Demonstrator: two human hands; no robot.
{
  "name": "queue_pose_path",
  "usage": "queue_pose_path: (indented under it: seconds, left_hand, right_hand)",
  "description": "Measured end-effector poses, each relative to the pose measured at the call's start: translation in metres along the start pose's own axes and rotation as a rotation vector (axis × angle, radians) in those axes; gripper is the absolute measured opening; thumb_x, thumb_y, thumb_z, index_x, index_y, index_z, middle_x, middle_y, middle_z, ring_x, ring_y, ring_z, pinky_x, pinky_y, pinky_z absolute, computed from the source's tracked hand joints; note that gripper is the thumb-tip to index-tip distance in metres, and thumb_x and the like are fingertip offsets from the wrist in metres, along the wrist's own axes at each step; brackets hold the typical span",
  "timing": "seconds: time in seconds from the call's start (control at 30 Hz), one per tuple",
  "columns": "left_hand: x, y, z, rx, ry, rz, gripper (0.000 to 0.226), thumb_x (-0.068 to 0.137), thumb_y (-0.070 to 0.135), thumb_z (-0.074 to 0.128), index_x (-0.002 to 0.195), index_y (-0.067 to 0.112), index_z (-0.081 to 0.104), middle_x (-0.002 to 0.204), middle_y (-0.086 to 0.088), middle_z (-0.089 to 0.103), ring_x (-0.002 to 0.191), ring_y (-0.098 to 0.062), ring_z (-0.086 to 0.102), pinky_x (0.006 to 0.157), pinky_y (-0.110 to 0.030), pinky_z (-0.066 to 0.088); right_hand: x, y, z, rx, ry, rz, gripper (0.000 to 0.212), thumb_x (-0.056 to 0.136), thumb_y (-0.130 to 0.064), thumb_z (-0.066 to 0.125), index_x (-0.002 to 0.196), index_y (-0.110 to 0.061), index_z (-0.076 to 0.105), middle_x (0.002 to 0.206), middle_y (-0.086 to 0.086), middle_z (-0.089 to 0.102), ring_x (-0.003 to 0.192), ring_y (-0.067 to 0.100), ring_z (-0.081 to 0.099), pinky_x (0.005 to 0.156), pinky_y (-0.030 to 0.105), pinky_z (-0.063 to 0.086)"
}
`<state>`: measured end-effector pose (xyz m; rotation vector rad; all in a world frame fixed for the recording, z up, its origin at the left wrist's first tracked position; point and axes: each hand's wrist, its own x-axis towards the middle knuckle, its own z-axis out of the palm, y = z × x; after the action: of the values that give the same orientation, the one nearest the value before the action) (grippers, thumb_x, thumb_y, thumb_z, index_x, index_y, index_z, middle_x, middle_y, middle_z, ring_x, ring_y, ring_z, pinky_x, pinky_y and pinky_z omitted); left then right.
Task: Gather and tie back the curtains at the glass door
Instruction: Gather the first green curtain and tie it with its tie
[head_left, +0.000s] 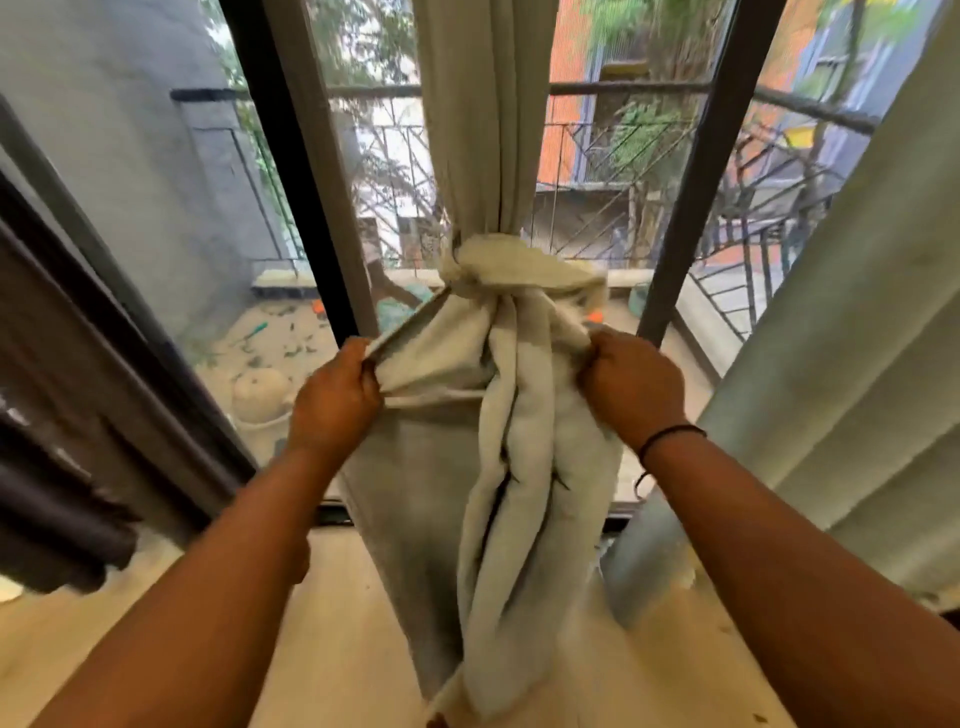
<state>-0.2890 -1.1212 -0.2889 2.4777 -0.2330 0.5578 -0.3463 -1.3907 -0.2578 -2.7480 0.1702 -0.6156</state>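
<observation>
Curtain (483, 156): hangs centre at glass door (597, 208), knot (498, 270) formed. Left hand (335, 395) and right hand (631, 387), apart, each grip fabric below. Step: tightening; next likely a firm outward pull.

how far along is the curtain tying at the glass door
Done: the middle curtain is gathered and wrapped into a knot. In hand: the left hand and right hand grip fabric below it, apparently tightening. Left: the right curtain hangs loose.
</observation>
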Motion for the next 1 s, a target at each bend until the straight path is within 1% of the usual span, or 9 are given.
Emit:
queue_pose_path:
  seconds: [0.13, 0.27, 0.37, 0.4, 0.47, 0.57, 0.7, 0.87, 1.0]
  left_hand:
    - [-0.015, -0.009, -0.001, 0.073, -0.067, -0.027, 0.023, 0.091, 0.026, 0.034, 0.105, 0.012, 0.046, 0.094, -0.022, 0.062, 0.084, -0.041, 0.059, 0.073, -0.047, 0.050]
    - [-0.029, 0.013, 0.008, -0.169, -0.033, -0.079, 0.047, 0.088, 0.049, 0.030, 0.103, 0.011, 0.052, 0.085, -0.015, 0.064, 0.083, -0.039, 0.060, 0.069, -0.040, 0.046]
    - [-0.051, 0.032, 0.011, -0.478, -0.110, -0.027, 0.052, 0.077, 0.075, 0.045, 0.109, 0.034, 0.045, 0.086, 0.018, 0.057, 0.081, 0.001, 0.060, 0.066, -0.016, 0.047]
    - [-0.060, 0.037, 0.014, -0.536, -0.166, -0.019, 0.050, 0.071, 0.073, 0.055, 0.110, 0.045, 0.041, 0.095, 0.024, 0.055, 0.087, 0.011, 0.058, 0.070, -0.006, 0.045]
    - [-0.073, 0.047, 0.024, -0.623, -0.268, -0.025, 0.054, 0.065, 0.055, 0.074, 0.108, 0.054, 0.042, 0.106, 0.026, 0.055, 0.098, 0.019, 0.053, 0.079, -0.004, 0.045]
    - [-0.075, 0.054, 0.035, -0.800, -0.287, -0.160, 0.037, 0.075, 0.035, 0.077, 0.102, 0.047, 0.053, 0.105, 0.014, 0.064, 0.100, -0.003, 0.063, 0.083, -0.020, 0.053]
    - [-0.068, 0.038, 0.034, -0.997, -0.258, -0.418, 0.015, 0.094, 0.024, 0.054, 0.109, 0.022, 0.058, 0.098, 0.008, 0.066, 0.091, -0.009, 0.064, 0.075, -0.014, 0.054]
    - [-0.056, 0.001, 0.018, -0.526, -0.018, -0.305, 0.025, 0.099, 0.022, 0.045, 0.118, 0.010, 0.057, 0.105, 0.001, 0.059, 0.099, -0.013, 0.053, 0.076, -0.012, 0.037]
    - [-0.045, -0.036, 0.002, -0.195, -0.043, -0.214, 0.033, 0.095, 0.027, 0.043, 0.116, 0.005, 0.056, 0.109, -0.023, 0.063, 0.100, -0.036, 0.059, 0.083, -0.037, 0.045]
  right_hand:
    - [-0.008, 0.005, 0.008, -0.004, 0.010, -0.007, 0.022, 0.087, -0.018, 0.041, 0.089, -0.017, 0.063, 0.076, 0.002, 0.056, 0.068, 0.022, 0.050, 0.048, 0.022, 0.022]
    - [-0.011, -0.006, 0.019, 0.128, 0.007, 0.058, 0.018, 0.092, -0.014, 0.041, 0.095, -0.015, 0.059, 0.078, -0.001, 0.051, 0.068, 0.020, 0.046, 0.050, 0.022, 0.026]
    - [-0.027, -0.014, 0.034, 0.496, 0.010, 0.115, 0.016, 0.098, -0.014, 0.039, 0.107, -0.010, 0.051, 0.074, -0.001, 0.052, 0.063, 0.018, 0.048, 0.051, 0.012, 0.030]
    - [-0.038, -0.019, 0.041, 0.634, 0.011, 0.113, 0.017, 0.100, -0.020, 0.039, 0.113, -0.011, 0.047, 0.073, -0.003, 0.052, 0.063, 0.015, 0.052, 0.053, 0.010, 0.035]
    - [-0.060, -0.028, 0.055, 0.826, -0.021, 0.136, 0.028, 0.097, -0.042, 0.040, 0.117, -0.021, 0.038, 0.082, -0.009, 0.056, 0.071, 0.008, 0.059, 0.062, 0.018, 0.048]
    - [-0.083, -0.028, 0.076, 0.848, -0.063, 0.140, 0.050, 0.081, -0.072, 0.038, 0.113, -0.033, 0.033, 0.096, -0.009, 0.059, 0.084, 0.009, 0.063, 0.073, 0.032, 0.055]
    - [-0.088, -0.007, 0.091, 0.374, -0.204, 0.008, 0.056, 0.084, -0.074, 0.028, 0.114, -0.028, 0.042, 0.101, 0.004, 0.064, 0.084, 0.023, 0.064, 0.073, 0.039, 0.054]
    - [-0.061, 0.025, 0.083, 0.046, -0.145, -0.041, 0.055, 0.095, -0.057, 0.018, 0.107, -0.018, 0.055, 0.087, 0.005, 0.068, 0.077, 0.027, 0.065, 0.069, 0.036, 0.052]
    - [-0.050, 0.045, 0.088, -0.035, -0.112, 0.031, 0.044, 0.096, -0.052, 0.026, 0.094, -0.016, 0.050, 0.067, 0.000, 0.057, 0.062, 0.027, 0.061, 0.059, 0.036, 0.050]
